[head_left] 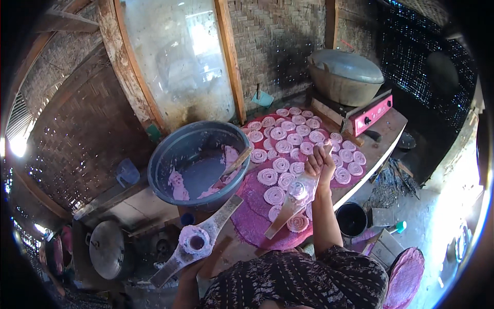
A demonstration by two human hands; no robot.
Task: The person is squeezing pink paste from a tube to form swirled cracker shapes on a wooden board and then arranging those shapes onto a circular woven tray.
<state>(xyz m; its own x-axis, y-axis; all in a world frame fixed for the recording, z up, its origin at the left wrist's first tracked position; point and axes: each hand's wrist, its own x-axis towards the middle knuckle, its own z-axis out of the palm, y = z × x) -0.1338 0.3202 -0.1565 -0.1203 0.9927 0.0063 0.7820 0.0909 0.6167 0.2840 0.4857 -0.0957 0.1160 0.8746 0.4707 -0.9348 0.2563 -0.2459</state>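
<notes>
Tabletop (393,122) beneath tool (297,191) in right hand (320,165)

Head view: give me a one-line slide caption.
Left hand holding a ringed bar, right hand holding a second bar, near pink coils and a dark basin.

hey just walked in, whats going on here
A person's left hand, mostly hidden, holds a paste-smeared wooden bar with a hollow round middle. The right hand holds a second paste-smeared wooden bar over round magenta mats. Many pale pink coiled spirals lie on the mats. Alongside, a round blue-grey plastic basin holds some pink paste and a wooden paddle.
</notes>
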